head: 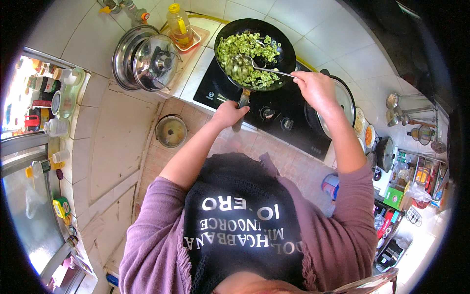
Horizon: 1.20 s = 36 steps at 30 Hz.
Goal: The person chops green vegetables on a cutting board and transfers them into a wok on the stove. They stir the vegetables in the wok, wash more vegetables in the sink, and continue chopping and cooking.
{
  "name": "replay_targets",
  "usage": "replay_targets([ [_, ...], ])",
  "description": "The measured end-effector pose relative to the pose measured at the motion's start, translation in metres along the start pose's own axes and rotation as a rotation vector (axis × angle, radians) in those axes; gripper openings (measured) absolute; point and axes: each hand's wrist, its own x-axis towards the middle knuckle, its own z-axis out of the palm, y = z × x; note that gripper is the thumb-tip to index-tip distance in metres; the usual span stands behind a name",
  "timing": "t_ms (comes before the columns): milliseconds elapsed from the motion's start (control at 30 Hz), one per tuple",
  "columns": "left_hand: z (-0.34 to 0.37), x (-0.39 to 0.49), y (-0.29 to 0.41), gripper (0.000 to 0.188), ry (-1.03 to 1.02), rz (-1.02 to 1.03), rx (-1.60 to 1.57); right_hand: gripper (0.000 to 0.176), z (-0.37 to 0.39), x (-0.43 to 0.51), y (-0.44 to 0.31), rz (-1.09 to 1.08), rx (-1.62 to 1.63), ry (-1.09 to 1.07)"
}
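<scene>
My left hand (230, 114) is wrapped around the handle (245, 99) of a black wok (282, 58) and holds it over the left side of the gas cooktop. In my right hand (315, 88) is the metal shaft of a spatula or ladle (271, 70), its head down among chopped green vegetable pieces (249, 44). The pieces look like sliced scallion or green pepper; I cannot tell which. Some at the wok's left side are blurred around the utensil's head. Bare dark metal shows at the wok's right side.
A lidded pot (341, 99) sits on the right of the black cooktop (308, 136), beyond its knobs (270, 113). Left of the wok are an oil bottle (180, 27) and a glass lid (152, 71) leaning on a steel basin (119, 55). Filled plates (370, 136) stand farther right.
</scene>
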Motion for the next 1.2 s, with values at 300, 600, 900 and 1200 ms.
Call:
replay_targets([
  [300,0.006,0.007,-0.006,0.055,0.067,0.016,0.037,0.014,0.008,0.008,-0.034,-0.083,-0.157,-0.155],
  [600,0.007,0.007,-0.008,0.057,0.073,0.052,0.008,0.016,0.008,0.05,0.034,0.268,-0.194,0.013],
  [900,0.003,0.0,0.0,0.059,0.019,0.005,-0.004,0.026,0.07,0.099,0.038,0.262,0.084,-0.168],
  [1200,0.003,0.0,0.0,0.058,0.007,0.003,-0.009,0.031,0.064,0.062,0.033,-0.176,-0.019,0.018],
])
